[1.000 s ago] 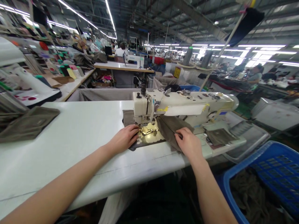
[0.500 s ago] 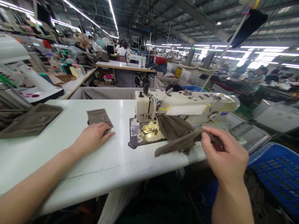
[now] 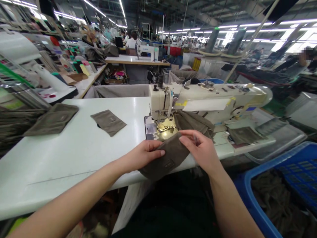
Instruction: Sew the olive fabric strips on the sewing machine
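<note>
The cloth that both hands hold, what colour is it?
The cloth is a dark greyish brown, best seen in the head view.

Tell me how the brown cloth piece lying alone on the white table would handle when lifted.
The cloth piece would probably flop: similar fabric beside the sewing machine bunches into folds. It looks thin, so likely light. Lying flat, it seems unlikely to roll.

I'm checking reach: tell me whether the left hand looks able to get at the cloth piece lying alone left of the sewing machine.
Likely yes: nothing seems to stand between the left hand and the cloth piece, but that hand would first need to release the held panel.
</note>
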Tool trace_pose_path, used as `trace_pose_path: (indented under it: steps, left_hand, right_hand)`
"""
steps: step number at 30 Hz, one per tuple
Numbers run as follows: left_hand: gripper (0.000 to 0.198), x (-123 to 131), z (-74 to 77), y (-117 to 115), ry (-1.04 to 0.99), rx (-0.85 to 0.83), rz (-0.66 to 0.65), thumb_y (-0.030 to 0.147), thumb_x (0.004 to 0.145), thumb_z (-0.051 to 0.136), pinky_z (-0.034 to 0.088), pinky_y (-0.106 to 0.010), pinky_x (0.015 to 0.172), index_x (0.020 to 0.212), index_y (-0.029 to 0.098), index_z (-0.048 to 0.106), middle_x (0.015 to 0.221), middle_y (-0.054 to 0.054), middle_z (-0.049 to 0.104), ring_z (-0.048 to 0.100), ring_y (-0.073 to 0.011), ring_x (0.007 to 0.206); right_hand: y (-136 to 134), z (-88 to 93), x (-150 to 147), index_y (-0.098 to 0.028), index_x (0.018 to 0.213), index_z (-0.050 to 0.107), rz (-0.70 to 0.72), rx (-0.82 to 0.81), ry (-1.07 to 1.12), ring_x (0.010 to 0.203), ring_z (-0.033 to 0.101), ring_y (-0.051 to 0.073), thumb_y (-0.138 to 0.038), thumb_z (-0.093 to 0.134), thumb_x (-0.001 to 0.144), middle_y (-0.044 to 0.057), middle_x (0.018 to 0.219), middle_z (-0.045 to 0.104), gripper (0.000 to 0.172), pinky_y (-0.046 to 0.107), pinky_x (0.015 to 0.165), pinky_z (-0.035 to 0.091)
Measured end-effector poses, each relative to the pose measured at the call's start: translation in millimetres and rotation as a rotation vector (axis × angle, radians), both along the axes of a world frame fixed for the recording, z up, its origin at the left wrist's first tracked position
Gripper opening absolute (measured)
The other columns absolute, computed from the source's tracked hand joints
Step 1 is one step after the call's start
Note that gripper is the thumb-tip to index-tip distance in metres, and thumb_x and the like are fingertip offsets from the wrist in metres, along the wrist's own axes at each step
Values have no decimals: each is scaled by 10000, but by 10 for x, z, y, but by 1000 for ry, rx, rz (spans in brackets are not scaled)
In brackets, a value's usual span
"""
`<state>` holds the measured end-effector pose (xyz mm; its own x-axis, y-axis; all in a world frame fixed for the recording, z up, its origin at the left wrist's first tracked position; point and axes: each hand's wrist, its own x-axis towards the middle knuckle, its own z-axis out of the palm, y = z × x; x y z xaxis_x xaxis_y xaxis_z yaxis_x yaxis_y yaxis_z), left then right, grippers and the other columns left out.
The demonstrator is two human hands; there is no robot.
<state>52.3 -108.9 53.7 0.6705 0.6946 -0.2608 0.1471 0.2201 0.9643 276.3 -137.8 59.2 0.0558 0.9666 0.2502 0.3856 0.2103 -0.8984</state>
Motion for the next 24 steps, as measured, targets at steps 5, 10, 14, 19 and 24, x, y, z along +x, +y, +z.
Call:
trace_pose_path:
  steps: [5, 10, 14, 19, 24]
  left_hand:
    - [288, -90, -49, -69, -27, -177, -80, 406, 766, 787, 537, -294, 731, 911, 169, 710, 878, -43, 751, 690, -188, 780]
    - [235, 34, 4, -55, -122, -111, 236, 384, 762, 794, 527, -249, 687, 868, 183, 735, 817, -26, 742, 665, -153, 720]
    - [263, 53, -31, -35, -250, -193, 475, 364, 771, 771, 563, -283, 737, 957, 182, 733, 885, -57, 760, 691, -179, 763]
    - [380, -80, 13, 0, -129, -27, 473, 438, 732, 780, 554, -330, 800, 994, 165, 746, 942, -84, 766, 697, -225, 850]
    - [331, -115, 138, 168, 212, 326, 335, 455, 667, 810, 500, -303, 713, 870, 194, 785, 831, -48, 756, 661, -211, 786]
  right_hand:
    - [-34, -121, -5, -194, 844, 759, -4, -73, 32, 634, 557, 142, -463, 722, 837, 9, 736, 701, 272, 256, 592, 432]
    - [-39, -111, -208, -191, 880, 749, -5, -62, 85, 696, 591, 166, -478, 687, 850, 31, 796, 712, 295, 270, 627, 455]
    - [-78, -229, -324, -169, 1052, 717, -57, -170, 287, 793, 650, 205, -528, 645, 858, 70, 879, 727, 414, 293, 659, 494]
    - [-153, -394, -371, -171, 852, 711, 43, -207, 262, 645, 556, 151, -452, 695, 819, 17, 730, 666, 283, 269, 592, 428]
    - [-147, -371, -426, -179, 810, 706, 142, -233, 115, 524, 416, 105, -391, 674, 819, -29, 625, 590, 214, 245, 496, 322]
